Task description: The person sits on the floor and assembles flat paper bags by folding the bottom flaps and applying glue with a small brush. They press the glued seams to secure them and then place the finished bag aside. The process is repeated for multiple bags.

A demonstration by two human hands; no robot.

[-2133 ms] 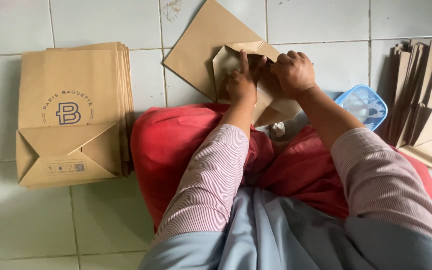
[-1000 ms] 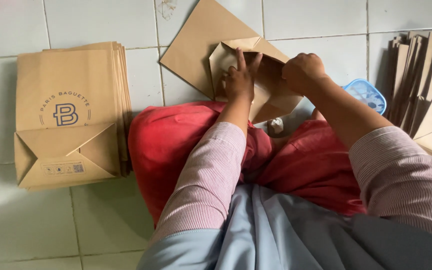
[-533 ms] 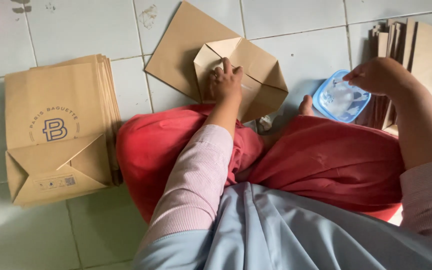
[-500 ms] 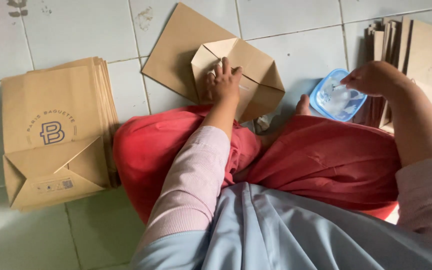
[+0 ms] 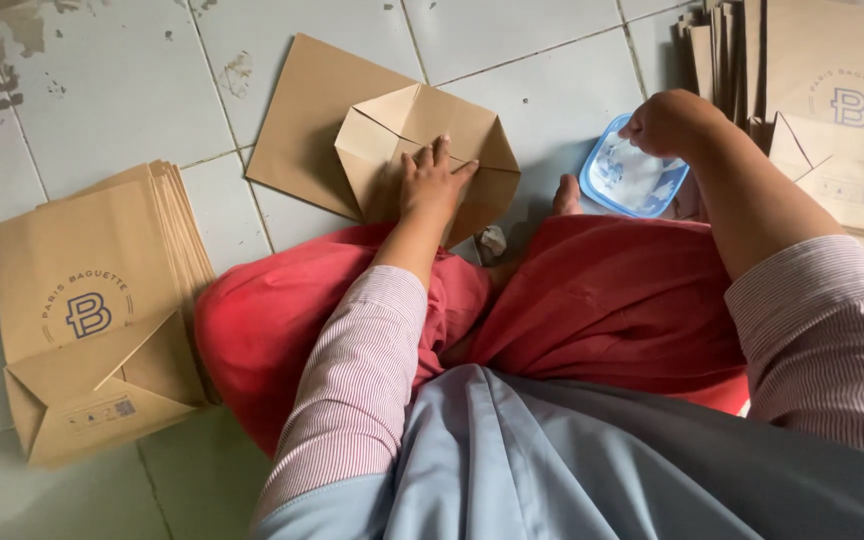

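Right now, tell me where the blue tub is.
In the head view, the blue tub sits on the tiled floor at upper right, under the right hand, just left of a paper bag stack.

The left hand (image 5: 432,185) lies flat, fingers spread, on the folded bottom flaps of a brown paper bag (image 5: 392,140) that rests on the tiled floor (image 5: 102,90) just beyond the red-clad knees. The right hand (image 5: 667,122) reaches into a small blue tub (image 5: 627,180) beside the bag, fingertips hidden inside it. A stack of finished bags (image 5: 92,310) lies at left, and another pile (image 5: 822,100) sits at upper right.
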